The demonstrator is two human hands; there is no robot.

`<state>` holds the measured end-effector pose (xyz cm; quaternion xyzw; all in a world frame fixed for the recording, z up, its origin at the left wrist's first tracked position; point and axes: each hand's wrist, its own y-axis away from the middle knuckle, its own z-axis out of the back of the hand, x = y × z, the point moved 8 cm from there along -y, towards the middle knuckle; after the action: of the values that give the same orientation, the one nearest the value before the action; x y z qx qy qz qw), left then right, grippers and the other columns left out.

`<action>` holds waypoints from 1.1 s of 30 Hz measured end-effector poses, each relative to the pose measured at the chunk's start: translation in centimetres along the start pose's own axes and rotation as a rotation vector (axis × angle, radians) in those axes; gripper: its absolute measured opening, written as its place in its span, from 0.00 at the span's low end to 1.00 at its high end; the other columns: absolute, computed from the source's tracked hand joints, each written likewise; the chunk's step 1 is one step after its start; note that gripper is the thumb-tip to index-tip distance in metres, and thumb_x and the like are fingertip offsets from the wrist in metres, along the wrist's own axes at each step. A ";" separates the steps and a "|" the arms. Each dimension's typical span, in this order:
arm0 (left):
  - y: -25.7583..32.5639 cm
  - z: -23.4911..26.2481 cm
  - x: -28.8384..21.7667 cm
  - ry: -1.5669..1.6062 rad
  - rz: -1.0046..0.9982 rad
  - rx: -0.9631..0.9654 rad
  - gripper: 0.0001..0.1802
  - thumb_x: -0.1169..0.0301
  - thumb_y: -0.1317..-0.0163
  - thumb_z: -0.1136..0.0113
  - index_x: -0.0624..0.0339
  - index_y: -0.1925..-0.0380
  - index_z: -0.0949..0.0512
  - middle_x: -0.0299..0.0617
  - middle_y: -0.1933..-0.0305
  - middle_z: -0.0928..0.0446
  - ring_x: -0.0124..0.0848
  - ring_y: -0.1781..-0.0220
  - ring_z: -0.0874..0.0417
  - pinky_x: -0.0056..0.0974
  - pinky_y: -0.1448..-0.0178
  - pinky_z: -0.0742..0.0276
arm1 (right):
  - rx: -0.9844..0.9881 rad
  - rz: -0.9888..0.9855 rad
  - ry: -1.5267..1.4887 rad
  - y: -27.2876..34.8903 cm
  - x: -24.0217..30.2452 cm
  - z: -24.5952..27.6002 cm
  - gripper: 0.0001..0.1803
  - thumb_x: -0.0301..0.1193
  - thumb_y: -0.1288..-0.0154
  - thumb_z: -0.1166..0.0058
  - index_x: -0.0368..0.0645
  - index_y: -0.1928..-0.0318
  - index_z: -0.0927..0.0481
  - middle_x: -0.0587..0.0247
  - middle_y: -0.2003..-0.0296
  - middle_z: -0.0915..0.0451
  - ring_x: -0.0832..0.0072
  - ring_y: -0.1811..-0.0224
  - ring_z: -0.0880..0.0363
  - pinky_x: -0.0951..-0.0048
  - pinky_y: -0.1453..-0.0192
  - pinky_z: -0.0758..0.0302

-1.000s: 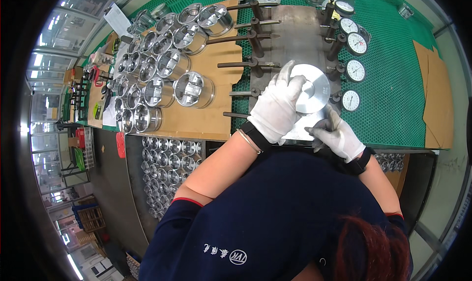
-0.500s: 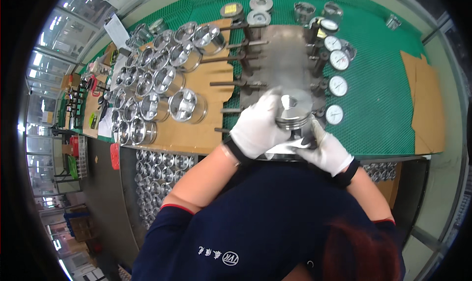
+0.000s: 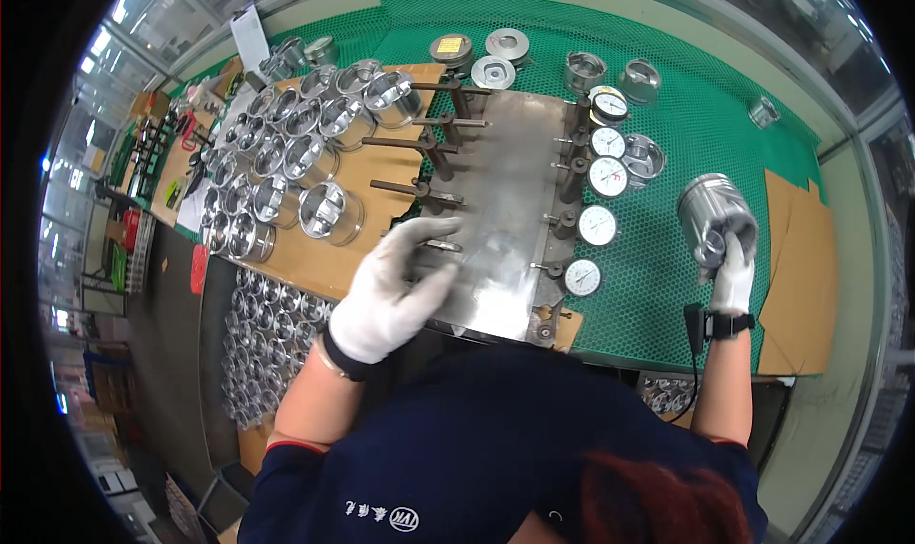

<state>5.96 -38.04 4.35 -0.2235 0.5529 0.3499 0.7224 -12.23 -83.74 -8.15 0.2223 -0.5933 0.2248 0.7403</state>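
Note:
A shiny metal piston (image 3: 707, 201) is held by my right hand (image 3: 735, 275), over the green mat at the right. The hand wears a white glove, and its fingers reach into the piston's open end, so their tips are hidden. The piston lies tilted on its side. My left hand (image 3: 389, 292), also gloved, is beside the lower left edge of the steel plate (image 3: 510, 182). Its thumb and fingers are curved apart, with no piston between them. Dial gauges (image 3: 598, 226) on posts line the plate's right side, and clamp rods (image 3: 424, 144) its left.
Several pistons (image 3: 331, 212) stand on a cardboard sheet (image 3: 357, 258) at the left. More sit on a shelf below the bench. Ring-shaped discs (image 3: 507, 44) and other pistons (image 3: 584, 71) stand at the back. Another cardboard piece (image 3: 799, 277) lies at the right edge of the green mat (image 3: 648, 315).
The piston has gone from between both hands at the plate's near end to the right, now in my right hand alone. My left hand has let go and moved left. The view has shifted.

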 end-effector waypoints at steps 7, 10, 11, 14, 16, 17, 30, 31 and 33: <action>3.7 0.1 2.6 0.038 0.076 -0.315 0.22 0.77 0.32 0.41 0.72 0.39 0.28 0.44 0.56 0.16 0.25 0.56 0.14 0.30 0.50 0.20 | 0.125 -0.490 0.297 -15.4 -14.7 -0.8 0.20 0.45 0.28 0.49 0.41 0.60 0.15 0.58 0.74 0.16 0.69 0.80 0.19 0.65 0.79 0.26; 4.5 -0.2 2.2 -0.054 0.117 -0.368 0.22 0.77 0.31 0.43 0.72 0.38 0.30 0.48 0.49 0.18 0.29 0.52 0.14 0.33 0.47 0.19 | 0.071 -0.533 0.338 -19.8 -17.6 -1.2 0.20 0.43 0.28 0.52 0.41 0.58 0.14 0.58 0.69 0.15 0.68 0.77 0.20 0.66 0.72 0.24; 4.6 -0.3 2.3 -0.054 0.129 -0.366 0.23 0.77 0.30 0.44 0.72 0.37 0.31 0.51 0.44 0.20 0.32 0.51 0.13 0.35 0.45 0.18 | 0.118 -0.533 0.360 -21.0 -18.4 -0.9 0.20 0.45 0.28 0.50 0.41 0.58 0.14 0.57 0.67 0.14 0.67 0.75 0.19 0.66 0.68 0.22; 6.2 -0.4 3.0 -0.040 0.219 -0.428 0.22 0.77 0.29 0.44 0.72 0.38 0.32 0.54 0.37 0.23 0.34 0.49 0.13 0.37 0.44 0.17 | 0.426 -0.324 0.522 -21.1 -15.4 -2.6 0.28 0.52 0.32 0.43 0.36 0.56 0.15 0.54 0.68 0.15 0.67 0.75 0.19 0.66 0.70 0.22; 6.8 -0.3 3.4 -0.012 0.254 -0.472 0.22 0.77 0.29 0.44 0.72 0.38 0.32 0.54 0.37 0.23 0.34 0.49 0.13 0.37 0.44 0.17 | 0.329 -0.534 0.445 -20.2 -10.8 -2.5 0.39 0.57 0.37 0.38 0.28 0.47 0.18 0.48 0.69 0.15 0.63 0.71 0.15 0.63 0.68 0.19; 6.4 -0.2 3.5 0.022 0.249 -0.479 0.22 0.76 0.29 0.44 0.72 0.38 0.32 0.54 0.37 0.23 0.34 0.50 0.13 0.37 0.44 0.17 | 0.272 -0.288 0.665 -23.1 -8.7 -1.6 0.40 0.57 0.37 0.38 0.30 0.43 0.20 0.42 0.62 0.15 0.56 0.59 0.14 0.60 0.53 0.20; 5.3 -1.2 2.6 -0.036 0.398 -0.607 0.23 0.75 0.32 0.42 0.71 0.38 0.30 0.51 0.39 0.22 0.32 0.51 0.14 0.38 0.44 0.18 | 0.720 0.598 1.284 -22.8 2.3 -30.8 0.49 0.42 0.50 0.27 0.52 0.27 0.35 0.34 0.33 0.32 0.42 0.39 0.20 0.50 0.35 0.21; 5.4 -1.2 2.9 -0.023 0.397 -0.626 0.23 0.75 0.31 0.42 0.71 0.38 0.30 0.51 0.39 0.22 0.32 0.51 0.14 0.38 0.44 0.18 | 0.689 0.611 1.239 -23.0 2.8 -30.3 0.47 0.42 0.50 0.26 0.51 0.29 0.34 0.34 0.35 0.30 0.42 0.40 0.19 0.50 0.36 0.20; 5.4 -1.0 3.4 -0.040 0.409 -0.620 0.22 0.75 0.31 0.43 0.70 0.39 0.30 0.50 0.39 0.22 0.32 0.51 0.14 0.37 0.44 0.18 | 0.615 0.628 1.151 -23.6 3.5 -28.6 0.44 0.43 0.50 0.26 0.50 0.33 0.31 0.36 0.40 0.27 0.41 0.43 0.18 0.49 0.38 0.20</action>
<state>1.76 -34.38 1.12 -0.3097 0.4394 0.6423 0.5462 24.82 -85.31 -11.82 0.0859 -0.0552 0.6649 0.7400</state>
